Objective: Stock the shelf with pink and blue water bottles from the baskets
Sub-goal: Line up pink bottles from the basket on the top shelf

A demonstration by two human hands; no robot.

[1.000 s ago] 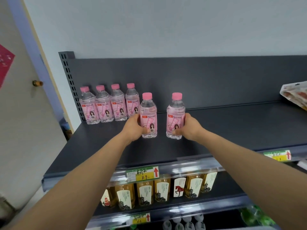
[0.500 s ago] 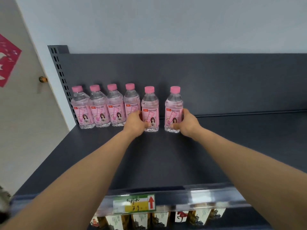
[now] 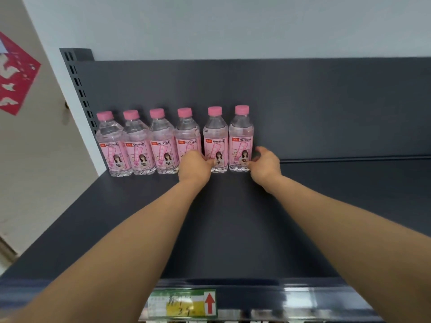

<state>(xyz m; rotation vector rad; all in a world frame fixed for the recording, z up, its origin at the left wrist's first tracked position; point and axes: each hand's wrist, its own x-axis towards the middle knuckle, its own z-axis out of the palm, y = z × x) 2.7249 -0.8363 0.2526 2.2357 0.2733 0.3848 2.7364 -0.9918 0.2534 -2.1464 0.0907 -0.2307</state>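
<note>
The dark grey shelf (image 3: 233, 229) filled the centre and lower frame. 6 pink bottles (image 3: 163, 145) stood upright in 1 row against its back panel (image 3: 303, 101), left of centre. A red paper cutout (image 3: 16, 73) hung at upper left. The left grip (image 3: 196, 164) covered the base of bottle 4. Its thumb touched bottle 5 (image 3: 215, 145), but its fingers were hidden, so its hold could not be told. The right grip (image 3: 264, 163) stood wide beside bottle 6 (image 3: 241, 141), fingers curved clear, thumb tip at the base. A price tag (image 3: 184, 304) sat at bottom centre.
</note>
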